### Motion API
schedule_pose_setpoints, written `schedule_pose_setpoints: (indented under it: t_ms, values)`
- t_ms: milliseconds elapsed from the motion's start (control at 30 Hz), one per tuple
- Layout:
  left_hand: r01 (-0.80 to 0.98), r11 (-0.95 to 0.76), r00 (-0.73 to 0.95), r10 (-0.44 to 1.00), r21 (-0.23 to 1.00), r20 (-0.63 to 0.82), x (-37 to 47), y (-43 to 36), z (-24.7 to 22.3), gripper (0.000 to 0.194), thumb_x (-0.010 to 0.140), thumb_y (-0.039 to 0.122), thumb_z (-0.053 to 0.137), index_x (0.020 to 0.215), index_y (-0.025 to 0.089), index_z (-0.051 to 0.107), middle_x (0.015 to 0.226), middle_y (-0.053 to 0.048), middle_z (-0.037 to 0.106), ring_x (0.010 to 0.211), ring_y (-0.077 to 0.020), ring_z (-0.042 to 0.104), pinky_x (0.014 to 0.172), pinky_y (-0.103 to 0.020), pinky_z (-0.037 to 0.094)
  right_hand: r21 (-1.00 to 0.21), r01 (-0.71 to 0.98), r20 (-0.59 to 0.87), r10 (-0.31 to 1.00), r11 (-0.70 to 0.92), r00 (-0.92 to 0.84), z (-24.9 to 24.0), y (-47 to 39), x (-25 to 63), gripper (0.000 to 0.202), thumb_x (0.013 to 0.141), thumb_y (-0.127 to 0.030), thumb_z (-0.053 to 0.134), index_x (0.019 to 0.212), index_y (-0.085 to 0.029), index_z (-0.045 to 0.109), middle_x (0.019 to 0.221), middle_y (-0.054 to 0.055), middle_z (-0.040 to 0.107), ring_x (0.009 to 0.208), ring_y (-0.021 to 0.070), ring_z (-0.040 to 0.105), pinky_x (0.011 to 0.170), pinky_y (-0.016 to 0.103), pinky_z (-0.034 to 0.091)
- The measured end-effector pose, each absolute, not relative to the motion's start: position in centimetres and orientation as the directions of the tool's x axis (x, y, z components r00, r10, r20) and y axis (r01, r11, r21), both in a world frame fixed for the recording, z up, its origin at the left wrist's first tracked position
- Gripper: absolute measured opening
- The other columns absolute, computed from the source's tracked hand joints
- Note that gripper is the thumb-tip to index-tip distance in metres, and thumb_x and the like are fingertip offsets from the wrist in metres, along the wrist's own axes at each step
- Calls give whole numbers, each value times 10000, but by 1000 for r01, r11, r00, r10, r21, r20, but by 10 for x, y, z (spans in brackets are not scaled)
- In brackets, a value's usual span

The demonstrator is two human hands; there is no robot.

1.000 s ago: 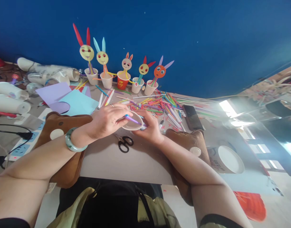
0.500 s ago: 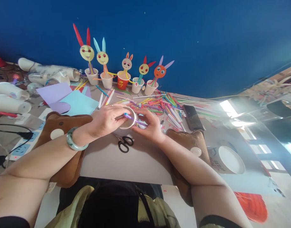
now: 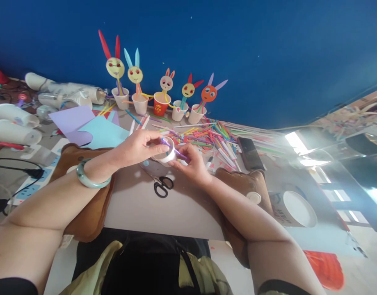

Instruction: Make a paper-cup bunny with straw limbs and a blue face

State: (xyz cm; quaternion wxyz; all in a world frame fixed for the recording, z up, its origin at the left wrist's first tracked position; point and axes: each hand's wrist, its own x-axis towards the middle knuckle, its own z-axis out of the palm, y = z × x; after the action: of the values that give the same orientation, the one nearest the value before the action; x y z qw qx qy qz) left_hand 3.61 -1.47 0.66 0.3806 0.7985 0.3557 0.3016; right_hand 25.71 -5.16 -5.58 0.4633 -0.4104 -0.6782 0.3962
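A white paper cup (image 3: 167, 157) is held between my two hands, its opening turned up and toward me. A purple straw (image 3: 180, 154) passes through the cup's wall, one end inside the cup and the other sticking out on the right. My left hand (image 3: 139, 148) grips the cup's left side, thumb over the rim near the straw's inner end. My right hand (image 3: 193, 164) is closed around the cup's right side, by the outer part of the straw. Black-handled scissors (image 3: 163, 187) lie on the table just below the cup.
Several rabbit-faced figures in cups (image 3: 162, 103) stand along the blue wall. Many coloured straws (image 3: 206, 137) and markers lie before them. Purple and blue paper (image 3: 105, 132) and brown cushions (image 3: 86, 213) are left; a phone (image 3: 250, 153) and white tub (image 3: 299, 209) are right.
The cup has tipped more upright, showing more of its outer wall. My left hand has shifted slightly up and left, its fingers now over the rim. The view has moved slightly.
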Motion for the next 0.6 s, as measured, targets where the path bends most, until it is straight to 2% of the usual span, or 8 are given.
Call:
schedule_pose_setpoints:
  t_ms: [200,400,500,600]
  values:
    - [323,-487,574,783,812,241,36,-13,3,337,937,446,574,935,148,731,799,-38,709,710,-147,615,620,-233,458,-897,237,304,909,374,-284,-64,-49,258,417,781,-562,774,792,-220,536,1088,69,708,921,194,640,818,351,530]
    - [379,-526,584,775,762,244,32,-13,5,364,967,441,525,867,148,716,694,-11,653,635,-131,561,593,-243,421,-850,287,357,883,442,-305,-63,-50,258,413,821,-539,747,695,-214,525,1080,70,722,894,189,637,820,354,506]
    - [389,-533,593,769,751,239,31,-13,7,356,968,430,522,844,151,705,679,-1,634,631,-129,548,591,-246,407,-896,254,293,915,364,-277,-64,-52,256,450,764,-587,782,765,-222,519,1029,62,722,863,184,647,797,352,531]
    - [419,-515,594,778,748,203,33,-15,6,338,962,412,528,809,156,687,690,7,627,657,-130,549,609,-248,404,-921,220,257,927,320,-274,-64,-54,255,515,708,-570,837,962,-221,555,1018,63,719,911,196,683,832,355,558]
